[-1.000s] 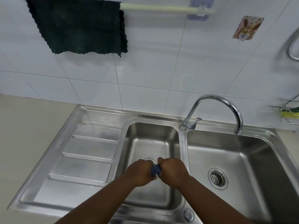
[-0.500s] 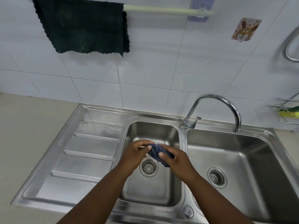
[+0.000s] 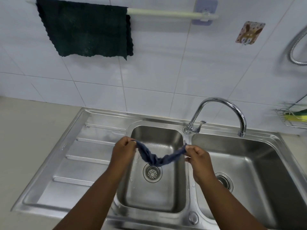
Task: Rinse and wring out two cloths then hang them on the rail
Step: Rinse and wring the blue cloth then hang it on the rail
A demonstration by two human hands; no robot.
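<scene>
A small blue cloth (image 3: 157, 158) sags in a twisted strand over the small middle basin (image 3: 156, 195) of the steel sink. My left hand (image 3: 122, 151) pinches its left end and my right hand (image 3: 198, 157) pinches its right end, both above the basin's rim. A dark green cloth (image 3: 84, 29) hangs spread over the left part of the pale rail (image 3: 171, 14) on the tiled wall. The right stretch of the rail is bare.
A chrome tap (image 3: 216, 117) arches toward the large right basin (image 3: 249, 171). The ribbed drainboard (image 3: 74, 163) lies left of the basins. A wire rack with a yellow sponge (image 3: 294, 117) hangs at the right, a sticker hook (image 3: 249, 33) above it.
The blue cloth was bunched tight between both fists low in the basin. My hands have risen, moved apart and drawn it out into a hanging strand.
</scene>
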